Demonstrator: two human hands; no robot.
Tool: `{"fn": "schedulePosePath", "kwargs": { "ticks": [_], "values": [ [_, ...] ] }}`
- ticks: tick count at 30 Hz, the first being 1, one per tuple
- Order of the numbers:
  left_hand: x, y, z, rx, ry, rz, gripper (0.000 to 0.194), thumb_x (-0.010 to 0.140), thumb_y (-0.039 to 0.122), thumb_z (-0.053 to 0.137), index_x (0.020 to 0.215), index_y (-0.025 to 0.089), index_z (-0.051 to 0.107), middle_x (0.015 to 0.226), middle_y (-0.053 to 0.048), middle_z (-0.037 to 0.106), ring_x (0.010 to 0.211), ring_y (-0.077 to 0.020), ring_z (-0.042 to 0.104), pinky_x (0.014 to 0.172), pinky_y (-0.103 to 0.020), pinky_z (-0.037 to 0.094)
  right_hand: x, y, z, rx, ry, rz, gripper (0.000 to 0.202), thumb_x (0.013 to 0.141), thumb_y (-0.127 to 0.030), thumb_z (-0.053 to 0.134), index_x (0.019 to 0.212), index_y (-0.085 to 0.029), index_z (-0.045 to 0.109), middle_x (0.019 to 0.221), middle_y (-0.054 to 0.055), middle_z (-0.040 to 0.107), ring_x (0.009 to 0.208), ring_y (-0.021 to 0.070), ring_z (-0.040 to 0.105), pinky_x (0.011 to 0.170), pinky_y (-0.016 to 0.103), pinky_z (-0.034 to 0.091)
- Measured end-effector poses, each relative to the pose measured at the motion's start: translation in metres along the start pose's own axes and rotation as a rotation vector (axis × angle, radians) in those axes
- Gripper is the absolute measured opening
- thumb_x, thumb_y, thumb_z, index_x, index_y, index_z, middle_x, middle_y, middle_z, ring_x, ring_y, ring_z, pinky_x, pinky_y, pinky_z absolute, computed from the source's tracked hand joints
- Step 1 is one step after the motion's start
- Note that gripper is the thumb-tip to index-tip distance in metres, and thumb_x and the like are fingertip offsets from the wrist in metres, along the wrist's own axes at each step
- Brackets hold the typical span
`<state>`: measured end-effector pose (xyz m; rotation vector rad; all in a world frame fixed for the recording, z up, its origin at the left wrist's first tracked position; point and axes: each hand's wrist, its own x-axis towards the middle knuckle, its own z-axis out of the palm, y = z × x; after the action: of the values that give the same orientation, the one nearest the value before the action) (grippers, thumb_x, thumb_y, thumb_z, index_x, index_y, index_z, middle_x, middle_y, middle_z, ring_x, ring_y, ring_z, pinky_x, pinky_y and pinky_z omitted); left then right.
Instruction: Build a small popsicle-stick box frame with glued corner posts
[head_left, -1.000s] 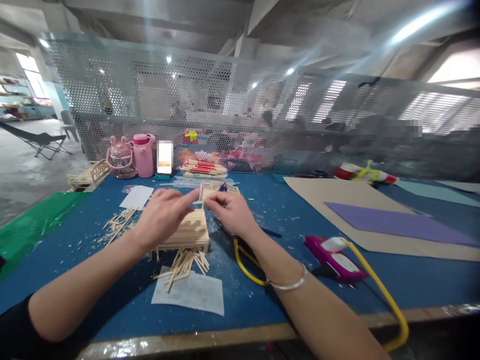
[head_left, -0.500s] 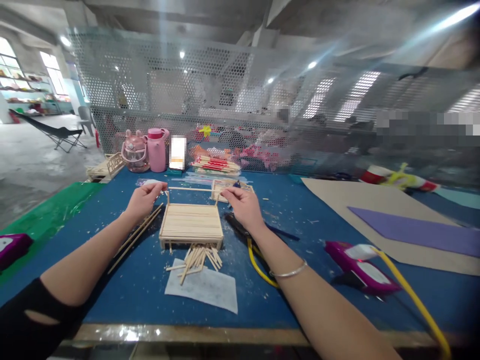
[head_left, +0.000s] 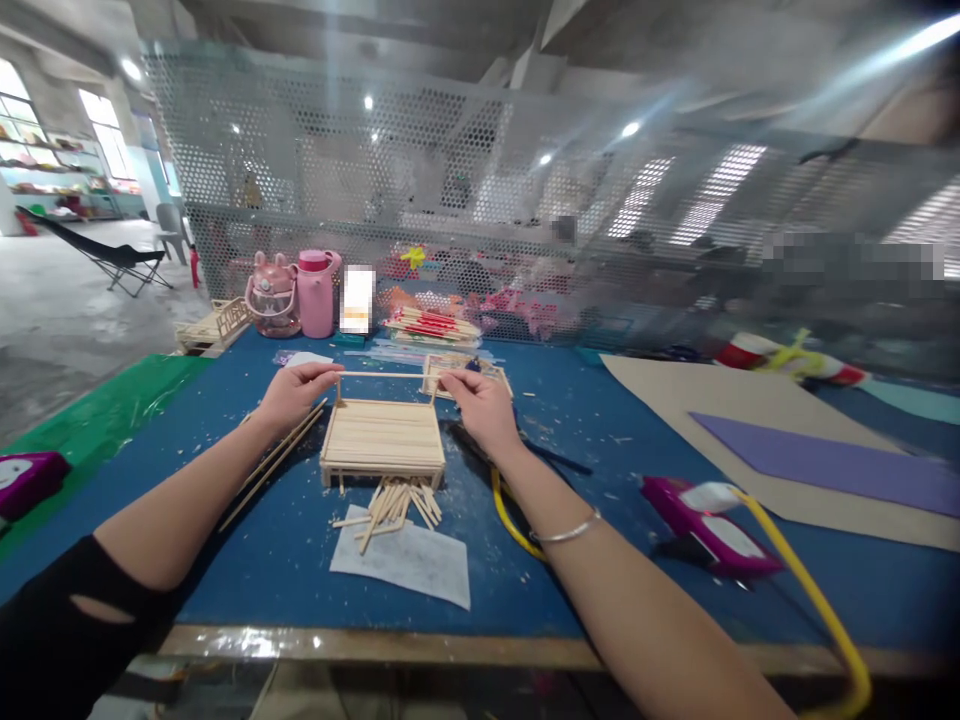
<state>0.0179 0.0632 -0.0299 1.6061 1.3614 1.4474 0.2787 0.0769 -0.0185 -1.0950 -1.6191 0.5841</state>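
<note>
A thin wooden stick (head_left: pixel 390 375) spans level between my two hands, over the back of a small slatted wooden bed model (head_left: pixel 382 435). My left hand (head_left: pixel 295 395) pinches the stick's left end, right at the top of the model's left back post (head_left: pixel 339 388). At the other end, my right hand (head_left: pixel 480 405) pinches it close to the right post (head_left: pixel 433 390). Short cut sticks (head_left: pixel 397 508) lie heaped in front of the model, partly on a piece of pale paper (head_left: pixel 405 565). Long sticks (head_left: pixel 277 465) lie beneath my left forearm.
A purple device with a yellow cord (head_left: pixel 712 525) sits at the right. Black-and-yellow handled pliers (head_left: pixel 506 510) lie partly under my right forearm. Behind stand a pink bottle (head_left: pixel 316 295), bundled sticks (head_left: pixel 431 323) and another small wooden frame (head_left: pixel 442 370). Purple sheet (head_left: pixel 810 455) rests on cardboard (head_left: pixel 652 385).
The stick has come down onto the tops of the two back posts. My left hand has shifted slightly right, and the view has moved a little.
</note>
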Motion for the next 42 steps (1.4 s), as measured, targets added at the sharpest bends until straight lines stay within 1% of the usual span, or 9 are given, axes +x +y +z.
{"fn": "schedulePosePath", "kwargs": {
  "ticks": [4, 8, 13, 16, 22, 29, 32, 37, 42],
  "values": [
    [0.0, 0.0007, 0.0017, 0.023, 0.031, 0.017, 0.04, 0.064, 0.045, 0.065, 0.088, 0.014, 0.072, 0.089, -0.008, 0.072, 0.088, -0.0215, 0.061, 0.085, -0.033, 0.043, 0.0001, 0.0025, 0.0011, -0.002, 0.005, 0.015, 0.031, 0.074, -0.041, 0.055, 0.084, -0.016, 0.07, 0.082, 0.003, 0.072, 0.078, 0.0178, 0.065, 0.078, 0.031, 0.048],
    [-0.0013, 0.0043, 0.0035, 0.045, 0.074, 0.024, 0.041, 0.067, 0.044, 0.062, 0.095, 0.014, 0.07, 0.093, -0.008, 0.071, 0.09, -0.0212, 0.062, 0.085, -0.032, 0.044, 0.0002, 0.0033, 0.0019, -0.016, -0.009, 0.013, 0.03, 0.074, -0.04, 0.056, 0.083, -0.015, 0.07, 0.08, 0.004, 0.072, 0.078, 0.0189, 0.065, 0.076, 0.032, 0.048],
    [-0.0018, 0.0047, 0.0046, 0.077, 0.106, 0.028, 0.036, 0.067, 0.042, 0.061, 0.087, 0.015, 0.072, 0.088, -0.007, 0.072, 0.088, -0.0213, 0.063, 0.085, -0.031, 0.045, -0.0009, 0.0005, 0.0015, -0.032, -0.027, 0.005, 0.029, 0.074, -0.038, 0.057, 0.085, -0.016, 0.071, 0.085, 0.003, 0.072, 0.083, 0.0201, 0.065, 0.081, 0.033, 0.048],
    [-0.0011, 0.002, 0.0045, 0.092, 0.113, 0.03, 0.034, 0.067, 0.041, 0.062, 0.087, 0.016, 0.072, 0.089, -0.007, 0.072, 0.089, -0.0212, 0.063, 0.085, -0.031, 0.045, -0.0019, -0.0001, 0.0011, -0.049, -0.033, -0.006, 0.027, 0.074, -0.037, 0.058, 0.087, -0.017, 0.071, 0.089, 0.003, 0.072, 0.087, 0.0208, 0.065, 0.084, 0.035, 0.047],
    [-0.0021, 0.0025, 0.0052, 0.116, 0.115, 0.027, 0.037, 0.067, 0.042, 0.062, 0.089, 0.014, 0.072, 0.091, -0.008, 0.072, 0.089, -0.0223, 0.063, 0.084, -0.032, 0.045, -0.0017, 0.0035, 0.0018, -0.043, -0.043, -0.006, 0.028, 0.077, -0.032, 0.055, 0.094, -0.015, 0.07, 0.093, 0.005, 0.072, 0.088, 0.0205, 0.066, 0.084, 0.035, 0.048],
    [-0.0056, 0.0075, 0.0062, 0.136, 0.115, 0.017, 0.037, 0.066, 0.043, 0.063, 0.089, 0.015, 0.072, 0.087, -0.008, 0.073, 0.084, -0.0227, 0.063, 0.079, -0.033, 0.046, -0.0017, 0.0013, 0.0011, -0.074, -0.02, -0.034, 0.026, 0.076, -0.029, 0.057, 0.093, -0.014, 0.07, 0.095, 0.007, 0.071, 0.092, 0.0207, 0.065, 0.089, 0.034, 0.046],
    [-0.0051, 0.0071, 0.0061, 0.133, 0.112, 0.019, 0.035, 0.066, 0.041, 0.063, 0.088, 0.015, 0.072, 0.089, -0.007, 0.072, 0.086, -0.0222, 0.063, 0.081, -0.032, 0.046, -0.0016, 0.0011, 0.0009, -0.097, -0.025, -0.059, 0.025, 0.077, -0.028, 0.057, 0.092, -0.015, 0.071, 0.095, 0.007, 0.071, 0.094, 0.0206, 0.065, 0.09, 0.034, 0.045],
    [-0.004, 0.005, 0.0066, 0.113, 0.107, 0.014, 0.035, 0.066, 0.041, 0.064, 0.088, 0.016, 0.072, 0.091, -0.007, 0.072, 0.089, -0.0226, 0.062, 0.083, -0.032, 0.045, -0.0014, 0.0021, 0.0014, -0.116, -0.022, -0.062, 0.024, 0.077, -0.028, 0.056, 0.091, -0.016, 0.071, 0.093, 0.005, 0.071, 0.09, 0.0205, 0.065, 0.087, 0.033, 0.047],
    [-0.0048, 0.0033, 0.0063, 0.061, 0.084, 0.013, 0.042, 0.067, 0.045, 0.062, 0.092, 0.014, 0.071, 0.093, -0.009, 0.072, 0.09, -0.0232, 0.062, 0.083, -0.034, 0.045, -0.0007, 0.0039, 0.002, -0.111, -0.019, -0.061, 0.022, 0.077, -0.028, 0.056, 0.089, -0.017, 0.071, 0.09, 0.003, 0.072, 0.085, 0.0199, 0.066, 0.081, 0.032, 0.049]
  ]
}}
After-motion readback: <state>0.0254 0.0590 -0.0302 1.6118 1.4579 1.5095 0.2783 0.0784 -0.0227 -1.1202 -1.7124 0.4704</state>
